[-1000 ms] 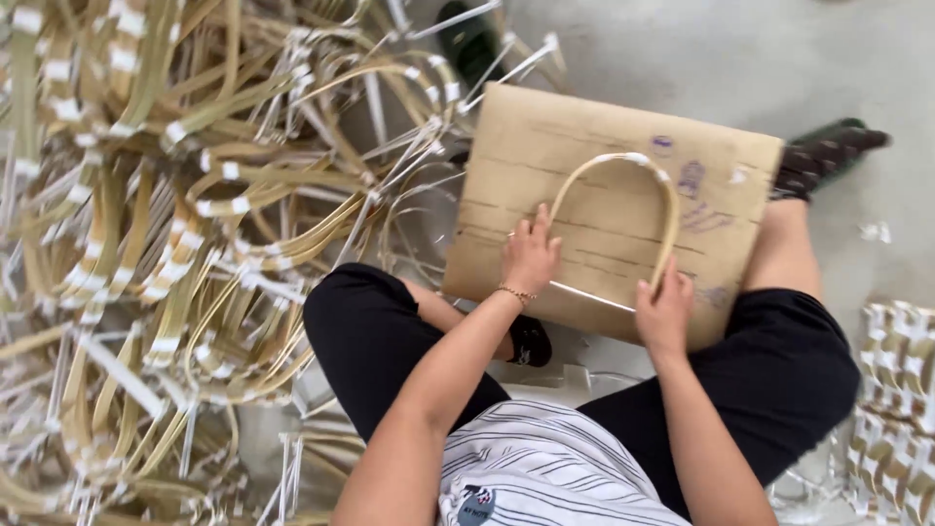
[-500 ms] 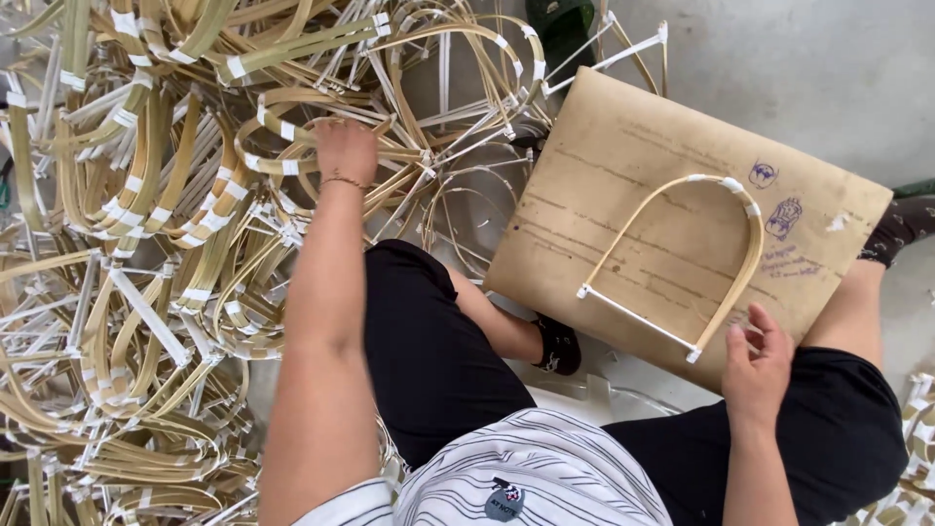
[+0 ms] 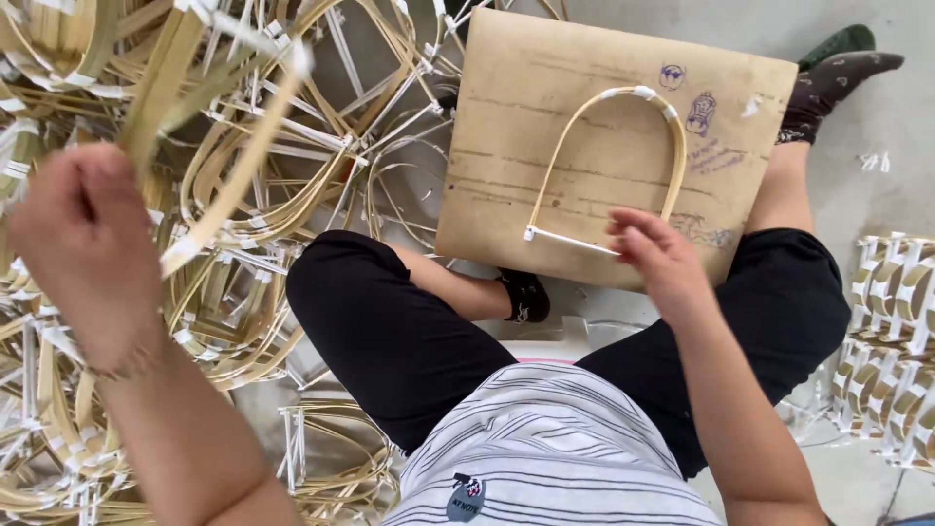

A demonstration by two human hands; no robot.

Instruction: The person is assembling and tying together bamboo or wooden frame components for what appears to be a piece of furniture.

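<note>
The board (image 3: pixel 545 127) serves as the landmark: a tan slab lying across the person's right leg, tilted a little, with purple doodles near its far right corner.

Far left of the board lies a big heap (image 3: pixel 88 409) of bent bamboo strips with white taped ends, spread over the floor. Above that heap, well left of the board, the left hand (image 3: pixel 83 244) is raised close to the camera and blurred. Its grip is clenched on a strip (image 3: pixel 229 175), a pale bamboo piece that runs up and to the right from the fist toward the board's near left corner, with white tape on its lower end.

Between the heap and the board sits the left knee in black trousers, with a black sock (image 3: pixel 526 297) just under the board's near edge.

On the board lies a hoop (image 3: pixel 672 146), a U-shaped bamboo arch with white tape at its top and a white crossbar closing its open end. The right hand (image 3: pixel 657 258) rests at the board's near edge, its fingertips pinching the right end of that crossbar.

Right of the board, a dark patterned sock (image 3: pixel 838 78) sticks out past its far corner. Farther right, by the floor's edge, stands a stack (image 3: pixel 896 341) of taped strips.
</note>
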